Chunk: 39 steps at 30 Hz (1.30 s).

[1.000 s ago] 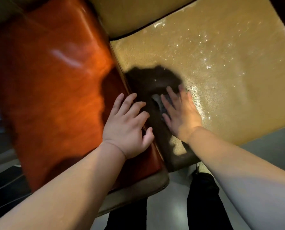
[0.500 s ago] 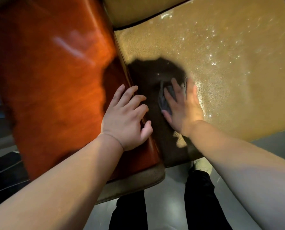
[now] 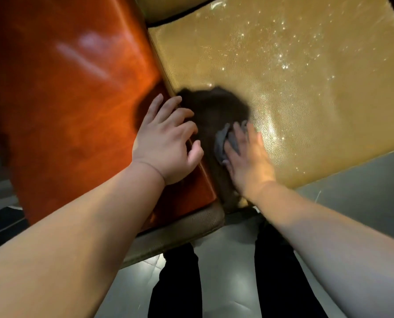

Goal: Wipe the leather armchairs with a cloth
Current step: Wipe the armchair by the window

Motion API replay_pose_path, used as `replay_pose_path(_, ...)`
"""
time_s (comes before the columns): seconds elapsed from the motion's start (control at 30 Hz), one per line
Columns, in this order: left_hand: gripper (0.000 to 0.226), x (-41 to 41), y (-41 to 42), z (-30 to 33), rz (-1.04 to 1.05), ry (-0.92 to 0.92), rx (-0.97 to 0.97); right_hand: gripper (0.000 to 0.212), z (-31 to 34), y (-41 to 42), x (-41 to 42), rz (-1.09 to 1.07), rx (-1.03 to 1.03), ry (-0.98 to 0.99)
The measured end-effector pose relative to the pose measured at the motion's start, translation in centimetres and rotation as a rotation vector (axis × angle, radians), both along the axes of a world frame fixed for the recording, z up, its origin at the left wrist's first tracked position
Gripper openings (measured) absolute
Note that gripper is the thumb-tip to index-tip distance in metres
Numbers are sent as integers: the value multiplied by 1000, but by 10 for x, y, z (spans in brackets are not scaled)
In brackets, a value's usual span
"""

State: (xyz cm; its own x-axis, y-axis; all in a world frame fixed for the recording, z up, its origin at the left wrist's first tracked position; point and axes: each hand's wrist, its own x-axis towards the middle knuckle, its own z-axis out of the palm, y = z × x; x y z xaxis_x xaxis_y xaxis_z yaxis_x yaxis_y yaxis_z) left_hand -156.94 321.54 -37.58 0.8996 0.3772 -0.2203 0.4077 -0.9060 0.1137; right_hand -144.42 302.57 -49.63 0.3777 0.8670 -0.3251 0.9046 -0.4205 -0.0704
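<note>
**Obs: cloth on seat, left front corner**

The right hand (image 3: 246,161) is lying flat on the tan leather seat (image 3: 306,99), fingers straight and spread a little, pressing the grey cloth (image 3: 222,143) down onto the leather. The cloth is bunched; most of it is sitting under the palm and fingers, with a fold showing at the thumb side and a bit past the fingertips (the hand is motion-blurred, so the cloth's outline is unclear). It is lying near the seat's front edge, just beside the armrest, inside a dark shadow (image 3: 214,109) falling across that part of the cushion.

The left hand (image 3: 166,143) is resting palm down on the glossy orange-brown armrest (image 3: 65,99), at its inner edge. Its fingers are loosely bent and fanned out, gripping nothing; the fingertips are reaching over the seam where armrest and seat meet, and the thumb is pointing toward the cloth without touching it.

Small bright specks are glinting across the far part of the seat. The backrest (image 3: 168,8) is showing at the top. Below the chair, grey floor (image 3: 225,271) and two dark trouser legs (image 3: 177,283) are showing between the forearms.
</note>
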Motion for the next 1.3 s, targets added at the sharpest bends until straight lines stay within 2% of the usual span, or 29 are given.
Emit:
replay_pose_path(0.1,49,-2,0,1,-8,-23,-2,61,5,-68,-54,138,-32,144)
replay_pose_path(0.2,47,-5,-1,-2,-19,-49,10,63,3,-79,-28,201,16,100)
replay_pose_path(0.23,47,-6,-2,-3,-27,-52,17,64,2,-74,-11,99,46,40)
replay_pose_path(0.33,46,-6,-2,-2,-71,-57,27,63,12,-53,16,-466,52,-97)
replay_pose_path(0.37,48,-4,-3,0,-75,-34,26,61,15,-45,4,-576,42,-87)
replay_pose_path(0.4,50,0,-6,2,-58,10,21,59,16,-38,-17,-581,24,-65)
replay_pose_path(0.53,62,21,-38,4,144,256,-54,73,5,-58,-92,-77,-89,13)
replay_pose_path(0.6,61,23,-50,-1,176,255,-46,74,4,-72,-62,36,33,32)
replay_pose_path(0.63,59,21,-53,-3,181,228,-24,73,2,-78,-38,20,125,50)
replay_pose_path(0.7,59,20,-55,-7,184,188,19,69,0,-89,19,-170,184,-5)
replay_pose_path(0.77,58,19,-54,-5,202,202,14,63,5,-98,62,-480,160,-71)
replay_pose_path(0.83,55,20,-54,-1,208,228,-1,61,11,-93,60,-707,155,-74)
replay_pose_path(0.87,54,21,-56,1,203,232,-8,61,13,-87,45,-731,160,-70)
replay_pose_path(0.93,52,22,-57,2,199,220,-10,64,17,-78,4,-596,127,3)
replay_pose_path(1.0,52,21,-57,1,207,188,-3,71,13,-84,-20,-292,50,61)
replay_pose_path(1.07,51,19,-56,-4,214,152,-12,72,10,-99,7,-12,103,115)
replay_pose_path(1.1,50,19,-55,-8,217,132,-37,71,8,-107,33,43,149,120)
replay_pose_path(1.13,50,18,-54,-12,228,110,-74,70,7,-114,59,15,173,83)
replay_pose_path(1.2,49,18,-53,-15,257,82,-114,71,6,-126,108,-319,170,-23)
replay_pose_path(1.27,43,20,-55,-14,242,93,-11,72,12,-129,135,-720,135,-56)
replay_pose_path(1.3,40,21,-56,-11,231,109,39,71,14,-122,135,-813,134,-37)
